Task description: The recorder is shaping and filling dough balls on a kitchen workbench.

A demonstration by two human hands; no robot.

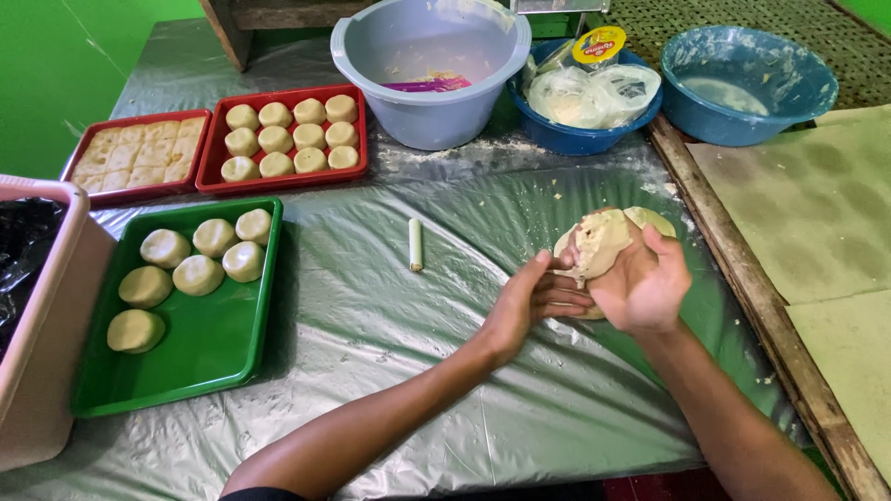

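My right hand (643, 283) cups a lump of pale greenish dough (599, 243) over a flat dough mass (650, 221) lying on the plastic-covered table (390, 306). My left hand (531, 301) presses against the lump's lower left side, fingers curled toward the right palm. A green tray (218, 348) at the left holds several rounded dough balls (198, 275). A red tray (223, 181) behind it carries rows of smaller dough rounds (292, 136). A second red tray (88, 153) holds flat square pieces.
A small pale cylinder (415, 245) lies mid-table. A grey plastic bucket (429, 70), a blue bowl with plastic bags (585, 134) and another floury blue bowl (747, 88) stand at the back. A pink bin (42, 306) sits far left. A wooden edge (742, 269) runs along the right.
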